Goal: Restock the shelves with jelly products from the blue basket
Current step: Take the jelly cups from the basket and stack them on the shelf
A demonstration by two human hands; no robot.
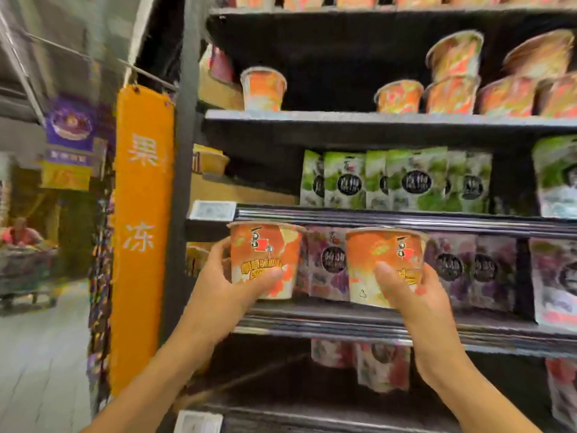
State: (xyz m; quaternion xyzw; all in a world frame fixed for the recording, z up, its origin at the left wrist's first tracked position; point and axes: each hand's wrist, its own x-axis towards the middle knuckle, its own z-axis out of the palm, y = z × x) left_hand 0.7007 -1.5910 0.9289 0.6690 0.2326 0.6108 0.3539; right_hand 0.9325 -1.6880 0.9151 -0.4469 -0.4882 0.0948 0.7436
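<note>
My left hand (224,282) grips an orange jelly cup (265,254), thumb across its front. My right hand (415,295) grips a second orange jelly cup (381,254) of the same kind. Both cups are upright and held in front of the shelf of purple pouches (334,264). More orange cups stand on a higher shelf (312,115): one cup alone at the left (263,89) and several stacked at the right (452,76). The blue basket is out of view.
Green pouches (393,179) fill the shelf above my hands, with a white price tag (214,210) on its edge. An orange hanging sign (142,220) marks the shelf's left end. An aisle with a cart (25,270) opens at the left.
</note>
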